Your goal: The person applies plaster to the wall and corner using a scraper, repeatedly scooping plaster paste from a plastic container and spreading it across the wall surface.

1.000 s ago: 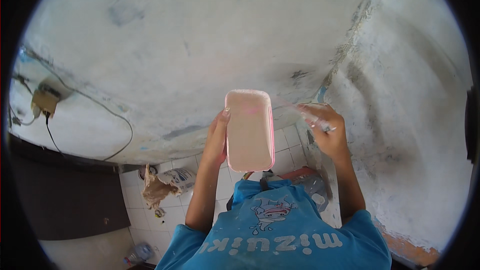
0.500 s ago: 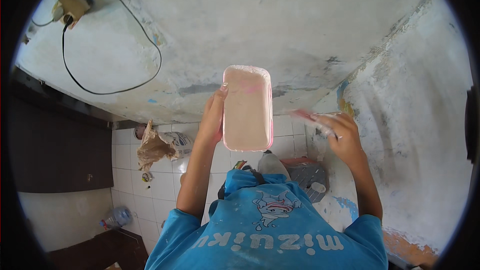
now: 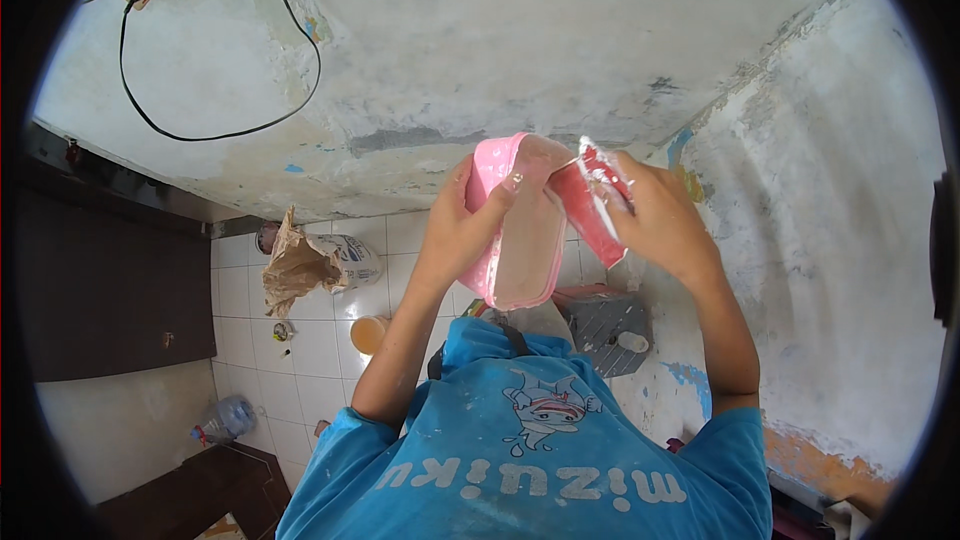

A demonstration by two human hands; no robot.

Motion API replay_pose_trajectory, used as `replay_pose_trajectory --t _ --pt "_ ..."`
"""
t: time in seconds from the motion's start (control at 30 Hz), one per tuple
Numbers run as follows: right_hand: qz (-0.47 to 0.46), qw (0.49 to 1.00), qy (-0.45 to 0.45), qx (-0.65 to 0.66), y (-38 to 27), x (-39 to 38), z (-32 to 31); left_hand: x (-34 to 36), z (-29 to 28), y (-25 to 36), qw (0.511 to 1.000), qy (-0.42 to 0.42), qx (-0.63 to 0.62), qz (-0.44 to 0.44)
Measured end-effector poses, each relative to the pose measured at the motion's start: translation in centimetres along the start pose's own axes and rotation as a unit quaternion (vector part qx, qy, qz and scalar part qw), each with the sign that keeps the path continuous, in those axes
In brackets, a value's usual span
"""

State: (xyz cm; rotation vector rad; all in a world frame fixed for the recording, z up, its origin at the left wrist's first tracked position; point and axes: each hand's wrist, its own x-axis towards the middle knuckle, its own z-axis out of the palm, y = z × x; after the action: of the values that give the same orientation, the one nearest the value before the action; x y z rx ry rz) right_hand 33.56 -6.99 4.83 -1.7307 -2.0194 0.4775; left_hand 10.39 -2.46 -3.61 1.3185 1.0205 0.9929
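My left hand (image 3: 465, 225) is wrapped round a pink plastic tub (image 3: 493, 160), its thumb over the near rim. The tub is tilted to the right, its opening facing my right hand, and a smooth pale beige layer shows inside. In my right hand (image 3: 668, 218) is a flat red scraper (image 3: 585, 212) with white paste smeared along its upper part. The scraper's blade lies at the tub's right rim; whether it touches the rim I cannot tell.
Ahead rises a patchy, scraped wall (image 3: 480, 50) with a looping black cord (image 3: 318, 70). On the tiled floor are an open brown paper bag (image 3: 292, 270), a cup (image 3: 369, 334), a plastic bottle (image 3: 232, 417) and a grey step stool (image 3: 608, 335). Another wall (image 3: 820, 210) stands at right.
The tub has turned from facing me to tilting right, showing its pink side. My right hand has brought the scraper left and up to the tub's rim.
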Motion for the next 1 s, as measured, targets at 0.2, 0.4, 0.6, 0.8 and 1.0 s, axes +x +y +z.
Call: replay_pose_trajectory --t 0.2,0.4,0.6,0.8,1.0 --pt "-0.01 1.0 0.01 -0.021 -2.0 -2.4 2.4 0.0 1.0 -1.0 0.992 0.07 -0.094 0.046" --pt "-0.075 0.977 0.182 -0.081 -3.1 -2.2 4.0 -1.6 2.3 -1.7 0.975 0.111 -0.183 0.065" --pt "-0.089 0.959 0.174 -0.203 -4.1 -2.8 6.0 -2.6 3.2 -3.5 0.966 0.133 -0.21 0.069" --pt "-0.08 0.959 0.166 -0.215 -4.1 -3.3 7.6 -3.4 4.2 -4.9 0.934 0.147 -0.322 0.052" --pt "-0.065 0.979 0.144 -0.129 -4.7 -4.3 8.5 -4.1 4.7 -5.9 0.893 0.159 -0.421 0.026"
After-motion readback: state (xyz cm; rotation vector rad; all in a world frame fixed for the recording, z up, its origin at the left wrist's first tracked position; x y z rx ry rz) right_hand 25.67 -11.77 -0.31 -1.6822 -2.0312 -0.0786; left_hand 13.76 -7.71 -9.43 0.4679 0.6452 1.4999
